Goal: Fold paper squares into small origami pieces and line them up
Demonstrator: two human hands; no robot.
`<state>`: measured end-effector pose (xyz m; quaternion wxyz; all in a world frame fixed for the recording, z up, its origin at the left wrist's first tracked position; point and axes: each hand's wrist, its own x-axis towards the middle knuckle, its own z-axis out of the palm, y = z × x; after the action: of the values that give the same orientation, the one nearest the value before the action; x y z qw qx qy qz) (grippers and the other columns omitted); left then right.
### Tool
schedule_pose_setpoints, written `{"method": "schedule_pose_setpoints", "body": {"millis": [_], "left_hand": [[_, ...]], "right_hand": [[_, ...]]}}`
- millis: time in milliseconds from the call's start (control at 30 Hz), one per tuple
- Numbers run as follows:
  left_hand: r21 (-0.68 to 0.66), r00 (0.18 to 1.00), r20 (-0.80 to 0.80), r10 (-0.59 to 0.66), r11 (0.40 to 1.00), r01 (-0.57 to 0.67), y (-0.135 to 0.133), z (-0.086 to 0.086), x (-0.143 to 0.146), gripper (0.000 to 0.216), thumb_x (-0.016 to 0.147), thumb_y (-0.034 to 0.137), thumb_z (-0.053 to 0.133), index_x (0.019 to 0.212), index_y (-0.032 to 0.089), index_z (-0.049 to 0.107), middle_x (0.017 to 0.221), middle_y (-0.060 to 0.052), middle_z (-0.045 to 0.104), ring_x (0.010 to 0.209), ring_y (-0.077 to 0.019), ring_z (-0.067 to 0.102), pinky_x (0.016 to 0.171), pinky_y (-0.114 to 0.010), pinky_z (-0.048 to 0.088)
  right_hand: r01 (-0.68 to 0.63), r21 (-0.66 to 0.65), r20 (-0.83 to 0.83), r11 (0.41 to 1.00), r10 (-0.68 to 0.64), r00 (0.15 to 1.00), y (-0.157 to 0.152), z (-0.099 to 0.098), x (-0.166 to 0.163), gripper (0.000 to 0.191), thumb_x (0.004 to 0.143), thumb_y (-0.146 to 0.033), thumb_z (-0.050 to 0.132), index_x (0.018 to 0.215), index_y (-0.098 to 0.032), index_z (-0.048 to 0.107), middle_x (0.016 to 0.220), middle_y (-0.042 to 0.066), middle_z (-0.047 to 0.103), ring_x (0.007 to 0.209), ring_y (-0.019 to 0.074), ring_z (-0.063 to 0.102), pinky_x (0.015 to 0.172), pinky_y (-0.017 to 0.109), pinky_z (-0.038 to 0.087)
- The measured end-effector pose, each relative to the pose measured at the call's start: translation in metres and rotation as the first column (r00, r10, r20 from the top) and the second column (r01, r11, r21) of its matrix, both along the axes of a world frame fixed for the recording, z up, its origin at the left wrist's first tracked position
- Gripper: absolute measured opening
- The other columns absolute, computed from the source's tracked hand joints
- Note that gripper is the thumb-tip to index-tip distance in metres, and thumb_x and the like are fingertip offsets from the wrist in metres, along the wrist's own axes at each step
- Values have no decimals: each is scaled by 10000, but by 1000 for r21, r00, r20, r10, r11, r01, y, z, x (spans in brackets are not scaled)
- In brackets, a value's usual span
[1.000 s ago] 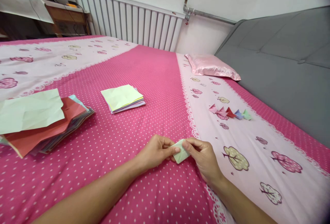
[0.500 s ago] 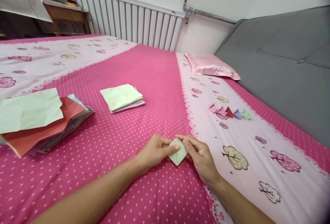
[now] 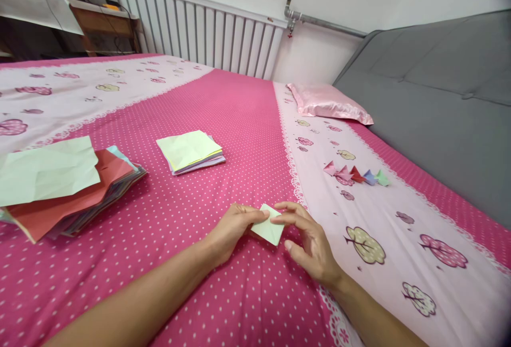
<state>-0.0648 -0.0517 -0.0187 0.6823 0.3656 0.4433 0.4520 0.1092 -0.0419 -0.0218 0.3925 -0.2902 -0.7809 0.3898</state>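
A small folded square of pale green paper [image 3: 268, 230] is pinched at its left side by my left hand [image 3: 233, 228], thumb on top. My right hand [image 3: 311, 243] has its fingers apart; the index fingertip rests at the paper's upper right edge and the thumb stands off to the lower right. The paper is held just over the pink dotted bedspread [image 3: 191, 304]. Whatever lies under the paper is hidden.
Left of my hands lie a short stack of coloured square papers [image 3: 189, 151] and a bigger pile of creased sheets [image 3: 48, 171]. Several small folded paper pieces [image 3: 356, 175] stand in a row at right. A pink pillow [image 3: 331, 103] rests by the grey headboard [image 3: 435, 81].
My right hand has let go its pinch and spread its fingers, the thumb coming off the paper. The paper has turned and shifted slightly left in my left hand.
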Motion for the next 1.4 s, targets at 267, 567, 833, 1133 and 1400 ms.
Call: {"method": "schedule_pose_setpoints", "body": {"millis": [267,567,833,1133,1400], "left_hand": [[-43,999,39,22,999,-21,2,-2,0,193,673,284,631,603,105,639,557,-30,585,533,-114,492,551,-245,334],[-81,999,47,3,997,1,3,1,1,197,668,288,637,592,107,650,562,-37,611,528,-108,493,557,-240,332],[-81,998,55,3,997,1,3,0,-2,202,680,295,628,655,100,672,568,-40,612,529,-113,495,558,-239,343],[-123,996,78,39,992,-30,6,4,-1,154,669,240,632,612,100,658,556,-27,611,521,-102,507,554,-223,369],[-152,993,101,66,987,-50,6,8,-1,130,656,219,647,653,90,666,603,-48,641,567,-125,549,578,-230,420]], "right_hand": [[45,8,45,999,-46,998,-1,-1,-1,311,700,-129,564,992,-236,580,1158,75,438,1090,230,451,918,403,392],[37,15,38,999,-38,999,1,1,2,339,686,-154,523,1005,-236,599,1165,76,455,1072,249,461,938,439,361],[55,-9,37,998,-55,998,0,3,-2,308,693,-245,627,1001,-251,606,1141,78,473,1078,255,457,921,430,380],[51,-9,9,999,-51,999,1,1,-4,342,687,-246,664,1022,-254,596,1152,77,458,1095,239,452,935,419,382],[33,-117,-61,993,-40,997,2,-3,-5,334,684,-265,678,1010,-268,605,1159,65,452,1082,230,470,890,397,433]]}}
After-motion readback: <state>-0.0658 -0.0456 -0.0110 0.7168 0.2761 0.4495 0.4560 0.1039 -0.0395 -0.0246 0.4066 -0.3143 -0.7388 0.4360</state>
